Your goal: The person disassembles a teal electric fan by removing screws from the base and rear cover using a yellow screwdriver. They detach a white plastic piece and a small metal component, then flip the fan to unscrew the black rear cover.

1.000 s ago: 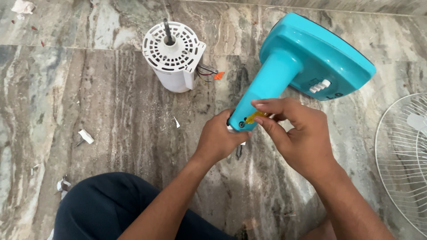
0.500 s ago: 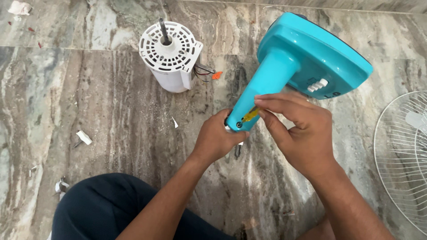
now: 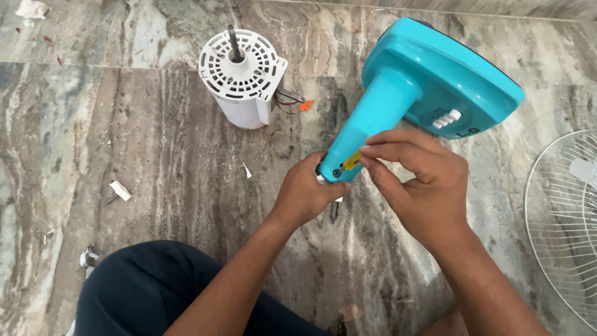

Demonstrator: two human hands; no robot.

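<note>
A turquoise fan stand (image 3: 398,99) lies tilted over the marble floor, its flat base with white buttons at the upper right and its neck pointing down toward me. My left hand (image 3: 306,194) grips the lower end of the neck from below. My right hand (image 3: 418,180) pinches a small yellow tool (image 3: 351,160), whose tip rests against the neck's end beside a dark screw hole. Most of the tool is hidden by my fingers.
A white fan motor housing (image 3: 244,74) with a black shaft and loose coloured wires stands upright at the top centre. A white wire fan guard (image 3: 563,218) lies at the right edge. Small white scraps (image 3: 120,190) litter the floor at left. My dark-trousered knee (image 3: 149,286) is below.
My right hand has slid the yellow tool slightly down the neck toward its end. The stand and my left hand stay almost still.
</note>
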